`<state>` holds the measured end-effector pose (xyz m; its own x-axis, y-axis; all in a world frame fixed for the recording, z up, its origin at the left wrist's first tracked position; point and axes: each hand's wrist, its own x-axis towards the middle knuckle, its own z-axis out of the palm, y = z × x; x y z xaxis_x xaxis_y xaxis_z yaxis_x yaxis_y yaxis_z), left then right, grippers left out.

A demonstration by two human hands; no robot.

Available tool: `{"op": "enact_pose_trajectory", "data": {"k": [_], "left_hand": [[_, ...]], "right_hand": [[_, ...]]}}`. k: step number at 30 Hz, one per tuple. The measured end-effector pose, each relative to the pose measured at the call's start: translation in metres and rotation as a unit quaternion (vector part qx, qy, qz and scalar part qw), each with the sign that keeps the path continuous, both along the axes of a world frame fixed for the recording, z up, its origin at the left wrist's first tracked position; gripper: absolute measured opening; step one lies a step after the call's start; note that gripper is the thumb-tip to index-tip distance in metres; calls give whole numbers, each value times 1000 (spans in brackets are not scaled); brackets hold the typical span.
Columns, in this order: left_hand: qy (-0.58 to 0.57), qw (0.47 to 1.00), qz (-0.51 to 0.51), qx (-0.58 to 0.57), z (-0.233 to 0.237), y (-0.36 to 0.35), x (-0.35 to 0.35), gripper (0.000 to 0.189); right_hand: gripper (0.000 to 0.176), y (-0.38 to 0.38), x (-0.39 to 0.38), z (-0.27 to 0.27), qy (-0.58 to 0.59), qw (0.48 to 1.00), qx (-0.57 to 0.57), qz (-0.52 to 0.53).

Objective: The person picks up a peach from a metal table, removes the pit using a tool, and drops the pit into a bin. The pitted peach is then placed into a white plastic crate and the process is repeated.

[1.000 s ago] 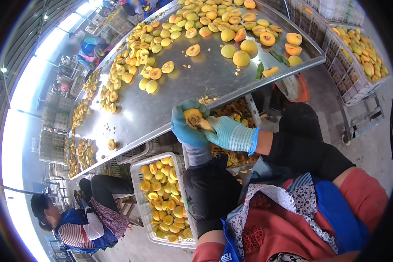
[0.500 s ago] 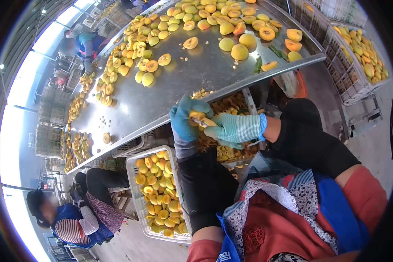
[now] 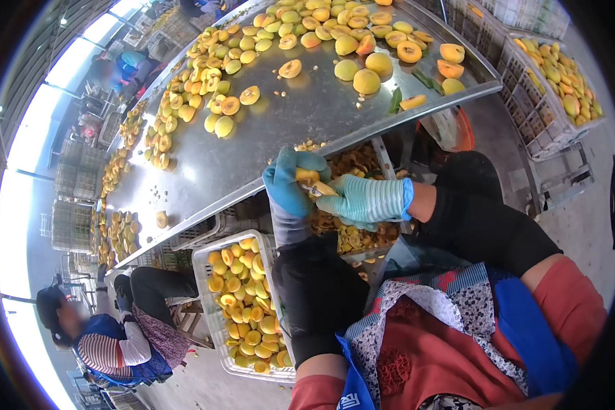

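Note:
My left hand (image 3: 288,181), in a blue-green glove, is closed around a yellow peach half (image 3: 307,175) just off the near edge of the metal table (image 3: 280,123). My right hand (image 3: 365,198), in a striped glove, is closed on a small pitting tool (image 3: 319,190) with a pale handle and a metal end. Its metal end meets the cut side of the peach; how deep it goes is hidden by the fingers. Below both hands lies a crate of peach scraps (image 3: 362,237).
Many halved and whole peaches (image 3: 253,41) cover the table's far part. A white crate (image 3: 199,273) of peach halves stands at my left, another full crate (image 3: 536,123) at the right. An orange bucket (image 3: 466,130) sits under the table. A co-worker (image 3: 109,342) sits at the left.
The view has shifted slightly. My hands stay together, with the peach turned a little against the tool. The seated co-worker's arm has risen toward the table edge.

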<state>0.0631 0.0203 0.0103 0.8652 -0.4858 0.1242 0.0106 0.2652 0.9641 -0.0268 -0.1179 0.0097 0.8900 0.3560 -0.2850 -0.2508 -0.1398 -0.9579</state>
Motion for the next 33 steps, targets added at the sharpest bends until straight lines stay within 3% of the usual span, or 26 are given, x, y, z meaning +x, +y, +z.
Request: {"op": "enact_pose_trajectory", "data": {"k": [1, 3, 4, 7, 10, 13, 14, 17, 19, 20, 22, 24, 25, 27, 28, 29, 30, 33], "left_hand": [[8, 1000, -16, -24, -3, 1, 0, 52], [21, 996, -45, -73, -7, 2, 0, 52], [4, 999, -44, -29, -8, 3, 1, 52], [-31, 997, -41, 56, -2, -5, -3, 52], [-24, 999, -1, 23, 2, -9, -11, 51], [20, 988, 86, -125, -7, -22, -19, 48], [1, 993, 77, -85, -5, -21, -18, 49], [-30, 999, 34, 18, -2, -13, -12, 53], [-21, 998, -13, 63, -7, -8, -7, 55], [-14, 999, -28, 6, -13, -7, -4, 55], [-3, 993, -56, -107, -24, -4, 0, 55], [-7, 996, -36, -81, -17, -8, -11, 45], [-24, 996, -29, -77, -8, -13, -13, 41], [-21, 999, -36, 26, -7, -8, -8, 32], [-8, 998, -45, 50, 0, -7, -10, 34], [-18, 998, -35, 57, -1, -8, -10, 37], [12, 998, -28, 59, -3, -7, -11, 47], [68, 995, -5, -72, -3, -10, -20, 46]], "right_hand": [[34, -4, -4, 13, 98, 994, 37, 24], [35, -5, -7, 12, 88, 995, 28, 27], [35, -5, -8, 10, 84, 996, 25, 29], [35, 5, -5, -40, -186, 975, -105, -56], [35, -2, -19, 21, 79, 996, 13, -41], [35, -4, -13, 8, 84, 995, 59, -10], [35, -3, -11, 2, 85, 994, 70, -3], [36, 4, 1, -42, -155, 982, -94, -51], [37, -3, -10, 1, 16, 999, -38, -26], [38, -6, -14, 17, 100, 995, -11, -14], [38, -5, -14, 14, 87, 996, 6, -4], [40, -5, -18, 13, 22, 1000, -3, -6], [41, -7, -14, 3, -123, 988, -95, -12], [42, -6, -4, -40, -179, 974, -140, -8], [40, -4, -8, -38, -131, 986, -99, -14], [38, -5, -20, 4, 83, 996, -7, -22], [37, -4, -25, 13, 96, 994, 38, -24], [38, -2, -25, 6, 112, 989, 93, -3]]}}
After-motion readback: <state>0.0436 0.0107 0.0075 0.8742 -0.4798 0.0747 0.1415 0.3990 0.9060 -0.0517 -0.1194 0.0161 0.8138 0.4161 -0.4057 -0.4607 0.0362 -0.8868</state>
